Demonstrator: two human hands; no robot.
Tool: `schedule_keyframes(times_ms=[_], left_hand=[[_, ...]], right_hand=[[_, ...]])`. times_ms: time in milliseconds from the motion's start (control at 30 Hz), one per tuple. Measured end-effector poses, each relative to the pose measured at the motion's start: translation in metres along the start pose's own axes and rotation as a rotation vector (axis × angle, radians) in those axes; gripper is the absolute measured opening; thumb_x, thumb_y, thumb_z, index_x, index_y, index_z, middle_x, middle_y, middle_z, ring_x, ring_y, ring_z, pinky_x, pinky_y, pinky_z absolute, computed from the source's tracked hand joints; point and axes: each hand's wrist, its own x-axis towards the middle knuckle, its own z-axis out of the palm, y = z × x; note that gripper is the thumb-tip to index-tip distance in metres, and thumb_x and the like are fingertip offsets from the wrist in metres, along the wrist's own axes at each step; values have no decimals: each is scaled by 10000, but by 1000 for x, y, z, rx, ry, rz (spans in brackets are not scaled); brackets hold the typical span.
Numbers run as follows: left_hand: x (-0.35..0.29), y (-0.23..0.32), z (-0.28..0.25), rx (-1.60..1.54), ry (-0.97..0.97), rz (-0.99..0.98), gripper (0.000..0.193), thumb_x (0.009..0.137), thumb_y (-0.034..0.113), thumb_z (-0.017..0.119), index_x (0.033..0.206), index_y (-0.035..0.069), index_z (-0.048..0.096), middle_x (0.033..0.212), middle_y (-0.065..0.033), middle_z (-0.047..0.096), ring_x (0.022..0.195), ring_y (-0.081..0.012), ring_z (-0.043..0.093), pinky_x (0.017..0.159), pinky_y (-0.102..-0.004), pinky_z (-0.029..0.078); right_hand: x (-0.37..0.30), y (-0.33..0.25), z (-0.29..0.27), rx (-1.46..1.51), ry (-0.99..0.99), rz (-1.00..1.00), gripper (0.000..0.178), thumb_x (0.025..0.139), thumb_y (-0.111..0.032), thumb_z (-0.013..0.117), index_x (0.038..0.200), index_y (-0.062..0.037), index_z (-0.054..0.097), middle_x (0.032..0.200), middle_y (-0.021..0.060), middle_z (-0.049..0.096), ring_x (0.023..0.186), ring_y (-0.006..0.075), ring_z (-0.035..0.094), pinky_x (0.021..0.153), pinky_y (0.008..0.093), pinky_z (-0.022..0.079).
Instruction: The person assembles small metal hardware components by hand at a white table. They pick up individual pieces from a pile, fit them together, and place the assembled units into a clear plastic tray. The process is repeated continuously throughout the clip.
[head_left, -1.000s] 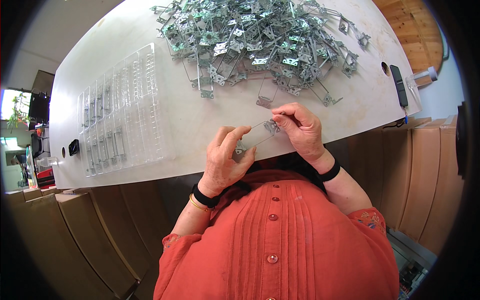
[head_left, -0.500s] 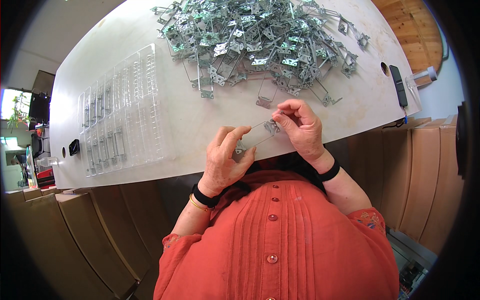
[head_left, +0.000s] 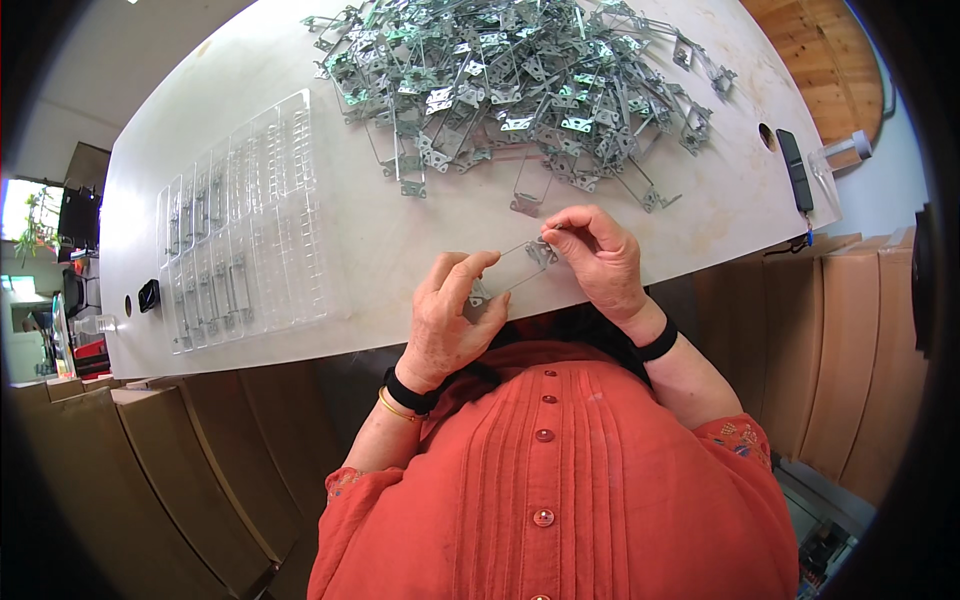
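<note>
Between my hands, near the table's front edge, is a metal wire bracket [head_left: 541, 254] with two thin rods and a small stamped plate at each end. My left hand [head_left: 448, 318] is closed around its near-left end, thumb and fingers at the rods and plate. Thumb and forefinger of my right hand [head_left: 603, 265] pinch at the far-right plate, and the fingertips hide part of it. Just beyond lies a similar loose bracket [head_left: 526, 203]. A large heap of such brackets [head_left: 510, 80] covers the far middle of the table.
A clear plastic tray [head_left: 285, 250] on the left has narrow slots, several with brackets in them. The white table [head_left: 380, 290] has a small black device [head_left: 148, 295] at its left and a long black one [head_left: 796, 170] at its right edge. Cardboard boxes [head_left: 830, 340] stand below on both sides.
My right hand has shifted very slightly to the left, still pinching at the bracket's end plate. The left hand, tray and heap look the same.
</note>
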Motion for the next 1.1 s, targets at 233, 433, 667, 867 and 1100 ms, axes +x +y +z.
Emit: schedule_keyframes(times_ms=[233,433,667,867,1100], left_hand=[[-1,1,-1,4,-11,-18,528,776,18,828,1286,67,702,1035,-111,649,848,-243,648,740,-356,545],[-1,0,-1,-1,-6,-12,525,780,18,827,1287,65,700,1039,-111,652,859,-247,654,752,-362,550],[-1,1,-1,-9,-12,-20,521,785,17,824,1289,55,697,1046,-112,651,873,-242,651,761,-357,551],[-2,-2,0,-15,26,-38,510,794,16,821,1287,37,692,1049,-111,640,879,-227,635,764,-345,546],[-3,-1,1,-30,48,-70,503,795,5,818,1281,31,692,1050,-102,632,877,-209,628,757,-328,540]], right_hand=[[3,-6,-1,-112,-5,-69,126,989,-4,760,1106,-46,740,983,20,732,869,98,671,784,254,546],[3,-8,-1,-98,-14,-35,121,994,-8,755,1109,-44,741,1000,25,735,885,100,677,793,254,547],[0,1,-2,-46,15,-43,106,1022,-36,740,1126,-48,726,985,6,730,885,78,661,784,237,533],[-2,0,-1,29,63,-35,107,1021,-36,740,1126,-42,717,988,2,730,862,68,640,770,225,516],[-4,-1,-5,-28,12,-41,119,1002,-23,750,1116,-36,720,985,7,733,846,70,647,752,225,516]])
